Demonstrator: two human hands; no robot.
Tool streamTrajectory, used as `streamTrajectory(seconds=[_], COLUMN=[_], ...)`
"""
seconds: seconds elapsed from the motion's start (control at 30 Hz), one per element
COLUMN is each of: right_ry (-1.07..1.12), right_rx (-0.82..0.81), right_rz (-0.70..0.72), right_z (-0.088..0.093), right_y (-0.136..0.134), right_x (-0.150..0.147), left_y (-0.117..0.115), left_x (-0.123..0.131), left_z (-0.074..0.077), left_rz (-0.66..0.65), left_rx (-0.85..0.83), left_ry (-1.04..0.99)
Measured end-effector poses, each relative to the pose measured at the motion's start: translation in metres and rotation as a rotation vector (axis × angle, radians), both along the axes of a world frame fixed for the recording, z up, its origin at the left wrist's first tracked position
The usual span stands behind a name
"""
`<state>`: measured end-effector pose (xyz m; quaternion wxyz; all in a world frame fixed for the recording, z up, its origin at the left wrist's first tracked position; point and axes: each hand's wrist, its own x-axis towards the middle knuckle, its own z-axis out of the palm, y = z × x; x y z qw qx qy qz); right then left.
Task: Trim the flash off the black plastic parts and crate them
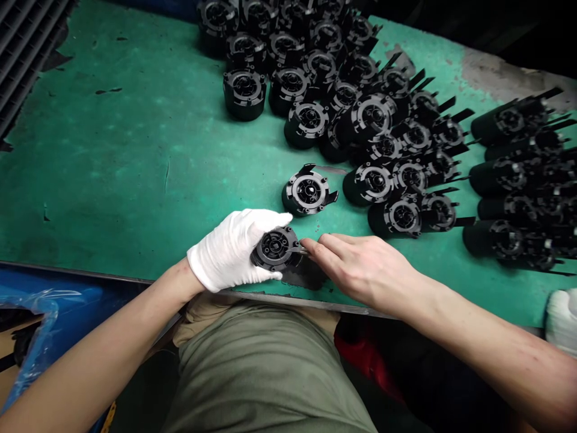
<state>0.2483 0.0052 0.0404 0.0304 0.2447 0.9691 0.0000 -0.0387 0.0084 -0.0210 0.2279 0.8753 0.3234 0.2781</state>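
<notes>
My left hand (234,249), in a white glove, is closed around a round black plastic housing (274,248) near the table's front edge. The housing's ribbed, ring-shaped end faces up towards me. Bare and pinched, my right hand (356,261) grips a thin metal hand tool (300,249). The tool's tip meets the right side of the housing's rim; its kind is hard to make out because the fingers cover most of it. Just beyond my left hand, another black housing (309,191) with projecting tabs stands on the green table.
Many similar black housings (374,117) stand grouped at the back and right of the green tabletop (112,150). Dark slatted trays (27,54) lie at the far left. A blue plastic-lined bin (67,313) sits below left. A white-gloved hand (562,319) shows at the right edge.
</notes>
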Motion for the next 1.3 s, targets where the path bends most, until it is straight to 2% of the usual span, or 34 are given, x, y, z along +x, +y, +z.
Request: streamTrajectory(seconds=[0.27, 0.5, 0.7, 0.87, 0.97, 1.07, 1.17, 1.3], right_ry=[-0.008, -0.025, -0.057, -0.028, -0.013, 0.098, 0.256, 0.422], right_rx=[-0.003, 0.003, 0.004, 0.024, -0.037, -0.180, -0.283, -0.268], right_rz=[0.068, -0.043, 0.046, 0.076, 0.084, 0.066, -0.071, -0.248], right_z=[0.000, -0.002, 0.007, 0.008, 0.002, -0.007, -0.013, -0.016], right_y=[0.009, -0.003, 0.003, 0.008, 0.015, 0.023, 0.023, 0.002], right_x=[0.001, 0.000, -0.005, -0.007, -0.004, 0.004, 0.009, 0.006], left_y=[0.001, 0.001, 0.002, 0.001, 0.002, 0.002, 0.000, -0.002], left_x=[0.001, 0.002, 0.001, 0.002, 0.002, 0.002, 0.000, -0.002], left_z=[0.001, 0.002, 0.000, 0.001, 0.002, 0.001, -0.001, -0.007], left_rz=[-0.004, 0.000, -0.014, -0.015, -0.013, 0.002, 0.092, 0.384], left_rx=[0.006, -0.005, 0.010, 0.015, 0.011, -0.016, -0.022, 0.032], left_ry=[-0.011, -0.008, -0.026, -0.028, -0.027, -0.015, -0.049, -0.131])
